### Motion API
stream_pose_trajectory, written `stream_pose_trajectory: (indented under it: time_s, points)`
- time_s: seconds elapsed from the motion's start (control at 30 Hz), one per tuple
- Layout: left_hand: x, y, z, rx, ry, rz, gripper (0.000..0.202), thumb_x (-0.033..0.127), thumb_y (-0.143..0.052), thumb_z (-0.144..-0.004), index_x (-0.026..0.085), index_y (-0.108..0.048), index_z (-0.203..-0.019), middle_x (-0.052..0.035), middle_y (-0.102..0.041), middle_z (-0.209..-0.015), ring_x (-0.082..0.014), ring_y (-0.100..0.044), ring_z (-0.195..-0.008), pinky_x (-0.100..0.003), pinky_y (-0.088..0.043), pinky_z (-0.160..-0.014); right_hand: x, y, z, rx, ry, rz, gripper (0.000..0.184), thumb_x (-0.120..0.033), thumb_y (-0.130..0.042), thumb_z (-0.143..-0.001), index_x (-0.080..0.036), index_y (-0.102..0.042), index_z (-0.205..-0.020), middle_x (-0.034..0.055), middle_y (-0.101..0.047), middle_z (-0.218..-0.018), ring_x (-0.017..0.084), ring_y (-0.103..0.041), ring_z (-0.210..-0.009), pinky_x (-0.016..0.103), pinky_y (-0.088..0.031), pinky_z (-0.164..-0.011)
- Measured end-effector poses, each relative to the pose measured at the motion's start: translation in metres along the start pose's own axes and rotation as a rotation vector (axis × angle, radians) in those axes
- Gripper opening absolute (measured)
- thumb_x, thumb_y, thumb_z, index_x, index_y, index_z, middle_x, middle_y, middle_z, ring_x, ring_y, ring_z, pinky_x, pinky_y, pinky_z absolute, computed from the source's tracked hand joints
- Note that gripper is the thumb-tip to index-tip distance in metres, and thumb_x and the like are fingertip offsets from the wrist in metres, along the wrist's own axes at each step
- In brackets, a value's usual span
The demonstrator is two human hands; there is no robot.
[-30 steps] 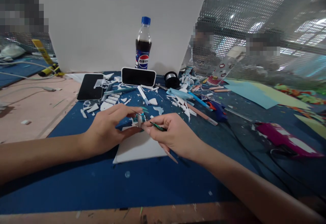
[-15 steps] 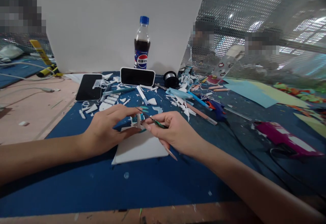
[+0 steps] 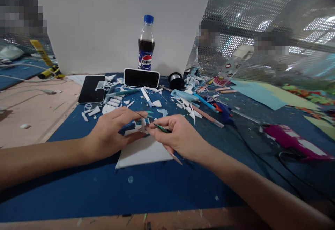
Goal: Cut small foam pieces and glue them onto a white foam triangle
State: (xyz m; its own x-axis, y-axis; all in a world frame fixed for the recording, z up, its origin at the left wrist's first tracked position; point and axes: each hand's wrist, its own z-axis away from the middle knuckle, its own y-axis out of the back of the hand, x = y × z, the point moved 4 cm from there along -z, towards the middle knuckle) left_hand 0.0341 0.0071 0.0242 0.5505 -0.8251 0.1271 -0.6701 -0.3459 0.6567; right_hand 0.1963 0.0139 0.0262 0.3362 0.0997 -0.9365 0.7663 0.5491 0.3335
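My left hand point(image 3: 111, 132) pinches a small white and teal foam piece point(image 3: 143, 123) between thumb and fingers, just above a white foam sheet point(image 3: 142, 151) lying on the blue mat point(image 3: 78, 184). Opposite it, my right hand point(image 3: 178, 137) grips a thin green-handled craft knife point(image 3: 161, 128), its tip pointing left against the small piece. The knife's pale rear end sticks out below the right palm. Both hands meet at the middle of the mat.
Behind the hands lie several white foam scraps point(image 3: 112, 102), pens, two phones point(image 3: 91, 88) point(image 3: 141, 78), a cola bottle point(image 3: 146, 45) and a black wire spool point(image 3: 176, 80) before a white board. A blue glue gun point(image 3: 223, 113), magenta tool point(image 3: 290, 141) and coloured paper point(image 3: 256, 95) lie right.
The knife tip has shifted slightly lower and closer to the small piece; both hands stay almost in place.
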Motion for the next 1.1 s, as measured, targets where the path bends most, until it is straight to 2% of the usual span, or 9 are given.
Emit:
stream_pose_trajectory:
  time_s: [0.33,0.6,0.8,0.9,1.1]
  points:
    - [-0.0020,0.0007,0.0011,-0.008,0.030,0.004,0.026,0.030,-0.064,-0.085,0.013,-0.060,-0.105,-0.0099,-0.072,-0.098,-0.0180,-0.068,-0.081,-0.027,-0.055,-0.069,-0.0023,-0.0014,-0.0011,0.041,0.016,-0.004,0.023,-0.022,-0.053,-0.085,-0.016,-0.058,-0.063,-0.0086,-0.044,-0.034,0.004,-0.040,-0.032,0.019,-0.038,-0.044]
    - [-0.0012,0.0009,-0.0004,-0.016,0.041,-0.006,0.021,0.031,-0.063,-0.086,0.014,-0.062,-0.098,-0.0089,-0.073,-0.095,-0.0179,-0.068,-0.078,-0.027,-0.054,-0.069,-0.0034,-0.0008,0.0006,0.022,-0.008,-0.039,0.012,-0.021,-0.057,-0.082,-0.014,-0.064,-0.075,-0.0085,-0.046,-0.035,0.004,-0.039,-0.032,0.018,-0.034,-0.041]
    - [-0.0003,0.0000,0.0007,-0.010,0.006,-0.014,0.024,0.029,-0.065,-0.085,0.013,-0.060,-0.103,-0.0087,-0.072,-0.094,-0.0171,-0.068,-0.080,-0.026,-0.054,-0.069,-0.0033,-0.0019,0.0004,0.027,-0.019,-0.040,0.012,-0.020,-0.056,-0.081,-0.015,-0.061,-0.071,-0.0089,-0.045,-0.034,0.004,-0.039,-0.031,0.018,-0.034,-0.040]
    - [-0.0001,-0.0003,0.0006,0.003,-0.013,-0.011,0.025,0.029,-0.064,-0.086,0.014,-0.059,-0.106,-0.0088,-0.072,-0.093,-0.0173,-0.068,-0.079,-0.026,-0.054,-0.068,-0.0023,-0.0019,0.0005,0.047,-0.036,-0.023,0.007,-0.017,-0.056,-0.079,-0.016,-0.061,-0.075,-0.0099,-0.045,-0.034,0.004,-0.040,-0.030,0.018,-0.037,-0.041]
    - [-0.0011,0.0005,0.0019,0.000,-0.019,0.026,0.028,0.025,-0.065,-0.084,0.014,-0.057,-0.109,-0.0108,-0.072,-0.094,-0.0191,-0.068,-0.081,-0.027,-0.054,-0.067,0.0002,0.0018,-0.0007,0.114,-0.047,-0.025,0.006,-0.018,-0.057,-0.078,-0.016,-0.062,-0.075,-0.0097,-0.044,-0.035,0.004,-0.039,-0.030,0.018,-0.031,-0.037]
